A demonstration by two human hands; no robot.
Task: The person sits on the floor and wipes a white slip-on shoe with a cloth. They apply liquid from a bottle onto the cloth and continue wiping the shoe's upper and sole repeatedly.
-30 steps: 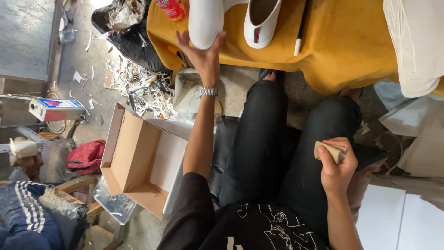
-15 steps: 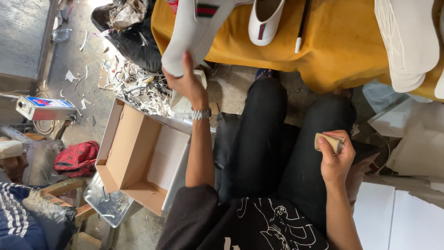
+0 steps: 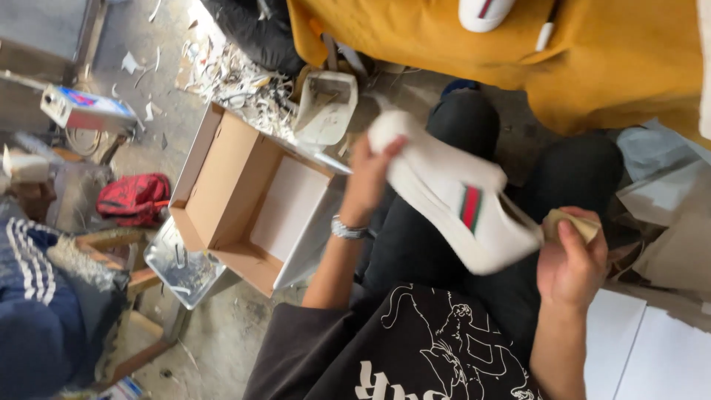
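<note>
My left hand (image 3: 368, 174) grips the toe end of a white shoe (image 3: 452, 196) with a green and red stripe, held across my lap above my black trousers. My right hand (image 3: 569, 261) is closed around a small tan block (image 3: 574, 221) that sits right at the shoe's heel end. A watch is on my left wrist. An open cardboard box (image 3: 222, 189) with a white sheet inside stands on the floor to the left of my left arm.
A yellow cloth (image 3: 592, 52) covers the surface ahead, with another white shoe (image 3: 483, 11) on it. A pale container (image 3: 324, 107) and paper scraps lie beyond the box. A metal tray (image 3: 178, 267), a red bag (image 3: 133, 198) and white sheets (image 3: 652, 348) surround me.
My left hand brought the white shoe down from the yellow cloth to my lap. The right hand stayed by my right thigh with the tan block; the camera tilted closer.
</note>
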